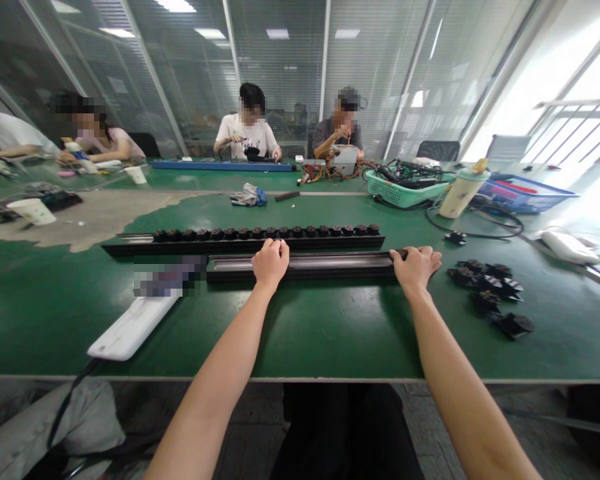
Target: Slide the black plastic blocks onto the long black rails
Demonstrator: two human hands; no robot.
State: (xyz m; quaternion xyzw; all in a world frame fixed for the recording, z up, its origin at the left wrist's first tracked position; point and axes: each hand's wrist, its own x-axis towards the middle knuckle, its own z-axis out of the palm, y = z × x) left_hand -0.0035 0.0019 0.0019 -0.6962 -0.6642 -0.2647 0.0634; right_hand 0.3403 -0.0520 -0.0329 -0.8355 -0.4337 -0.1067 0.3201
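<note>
Hands apart, both clamped on the same black rail, fingers over its far side. Left hand (271,265) sits near the rail's middle, right hand (416,269) at its right end. Rail (340,265) lies flat on the green table (330,347), lengthwise, parallel to the near edge and set back from it, metal channel on top.

Second rail (243,247) lies just beyond, parallel and nearly touching, with a row of black knobs (267,232) along it. Its right end stops short of the right hand.

Loose black parts (485,287) sit in a cluster right of the right hand, near but not touching. White bar (130,327) with a cable lies left of the left hand, one end pixelated. Further out: cloth (248,195), green basket (405,189), bottle (463,190). Co-worker (247,127) sits across the table, hands on a blue rail (223,166).
</note>
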